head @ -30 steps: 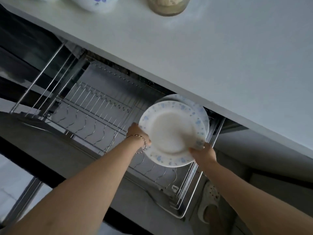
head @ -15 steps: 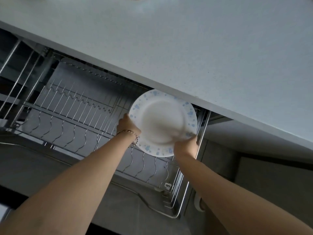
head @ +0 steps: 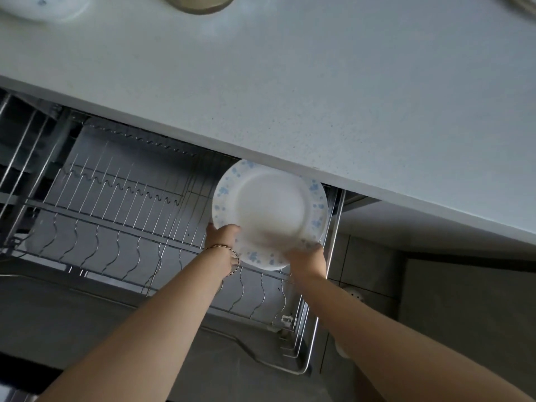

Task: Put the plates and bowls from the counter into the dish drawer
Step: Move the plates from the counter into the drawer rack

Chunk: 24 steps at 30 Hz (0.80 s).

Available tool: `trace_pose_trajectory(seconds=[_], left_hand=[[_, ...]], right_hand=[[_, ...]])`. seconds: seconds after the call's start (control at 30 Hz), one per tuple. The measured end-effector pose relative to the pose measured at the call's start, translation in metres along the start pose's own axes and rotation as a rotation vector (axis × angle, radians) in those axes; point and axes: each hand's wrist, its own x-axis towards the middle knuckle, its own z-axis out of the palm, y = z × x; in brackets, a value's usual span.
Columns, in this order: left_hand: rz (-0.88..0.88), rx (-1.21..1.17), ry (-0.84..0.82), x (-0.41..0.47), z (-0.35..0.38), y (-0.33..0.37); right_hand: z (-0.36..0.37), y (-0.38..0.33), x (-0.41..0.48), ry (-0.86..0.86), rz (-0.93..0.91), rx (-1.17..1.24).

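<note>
Head view, the only one we have: both hands are on one white plate [head: 269, 211] with a blue flower rim. Our left hand [head: 222, 237] grips its lower left edge, fingers curled round the rim. Our right hand [head: 308, 258] grips the lower right edge the same way, though it is a bit blurred. The plate stands roughly upright between and just above the two hands, face toward us, and its top edge is hidden by the front edge of the counter [head: 319, 97]. It sits at the right end of the open dish drawer [head: 333, 242], close to the side rail on the right hand's side. We cannot tell whether it rests in a slot or only in the hands. Left of the left hand, the rows of wire dividers [head: 116, 227] hold nothing. A thin bracelet [head: 232, 258] circles the left wrist. On the counter, far above and left of the hands, a white bowl [head: 43, 5] with blue marks is cut off by the frame edge. Beside it is a tan round container [head: 200, 2], also cut off. A pale object on the floor below the right forearm is too unclear to name.
</note>
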Motion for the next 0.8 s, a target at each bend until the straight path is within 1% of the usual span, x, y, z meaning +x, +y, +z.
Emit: trace_pose_trajectory(seconds=[0.03, 0.07, 0.1, 0.13, 0.17, 0.2, 0.23, 0.27, 0.33, 0.4, 0.47, 0.53, 0.6, 0.67, 0.73, 0.8], left_hand=[[0.046, 0.105, 0.042, -0.010, -0.001, 0.002], [0.112, 0.291, 0.108, -0.017, -0.001, 0.001], [0.211, 0.509, 0.164, -0.030, -0.003, -0.001], [0.350, 0.689, 0.190, -0.041, -0.003, -0.002], [0.479, 0.806, 0.169, -0.057, -0.003, -0.001], [0.579, 0.884, 0.110, -0.069, -0.001, 0.001], [0.626, 0.932, 0.032, -0.085, 0.004, 0.005], [0.626, 0.961, -0.049, -0.101, 0.012, 0.008], [0.577, 1.000, -0.192, -0.142, 0.036, 0.015], [0.597, 1.090, -0.308, -0.183, 0.069, 0.017], [0.656, 1.154, -0.375, -0.220, 0.109, 0.016], [0.696, 1.161, -0.458, -0.260, 0.154, 0.012], [0.731, 1.153, -0.523, -0.302, 0.199, 0.002], [0.758, 1.153, -0.611, -0.343, 0.245, -0.011], [0.767, 1.172, -0.686, -0.377, 0.287, -0.032], [0.732, 1.172, -0.758, -0.405, 0.327, -0.058]], right_hand=[[-0.004, 0.001, -0.001, -0.023, -0.022, -0.032], [-0.010, 0.001, -0.006, -0.049, -0.024, -0.092], [-0.017, 0.000, -0.012, -0.103, -0.025, -0.161], [-0.027, -0.002, -0.019, -0.175, -0.023, -0.229], [-0.039, -0.004, -0.028, -0.246, -0.031, -0.276], [-0.055, -0.006, -0.037, -0.321, -0.046, -0.303], [-0.073, -0.008, -0.048, -0.379, -0.064, -0.303], [-0.095, -0.008, -0.058, -0.417, -0.076, -0.300], [-0.142, -0.006, -0.077, -0.411, -0.132, -0.345], [-0.194, 0.000, -0.088, -0.326, -0.217, -0.420], [-0.251, 0.008, -0.098, -0.225, -0.263, -0.428], [-0.312, 0.021, -0.103, -0.152, -0.274, -0.389], [-0.374, 0.039, -0.107, -0.077, -0.262, -0.295], [-0.432, 0.064, -0.103, 0.062, -0.248, -0.169], [-0.486, 0.092, -0.089, 0.251, -0.222, -0.070], [-0.534, 0.121, -0.073, 0.432, -0.153, -0.013]])
